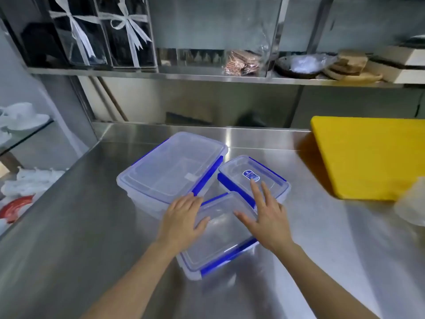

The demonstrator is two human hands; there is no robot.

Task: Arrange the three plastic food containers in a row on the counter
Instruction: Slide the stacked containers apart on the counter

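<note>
Three clear plastic containers with blue clips stand clustered on the steel counter [92,226]. The large container [170,166] is at the back left. The small container [259,178], with a blue label on its lid, is at the back right. The medium container [220,236] is nearest me. My left hand [181,219] rests on its left far corner, thumb on the lid. My right hand [266,217] lies flat with spread fingers over its right far corner, fingertips reaching the small container's lid. Neither hand grips anything.
A yellow cutting board [368,157] lies at the right of the counter, with a blurred pale object [411,203] beside it. A steel shelf [207,75] with packets and dishes runs above the back wall. White crockery [23,116] sits at the left.
</note>
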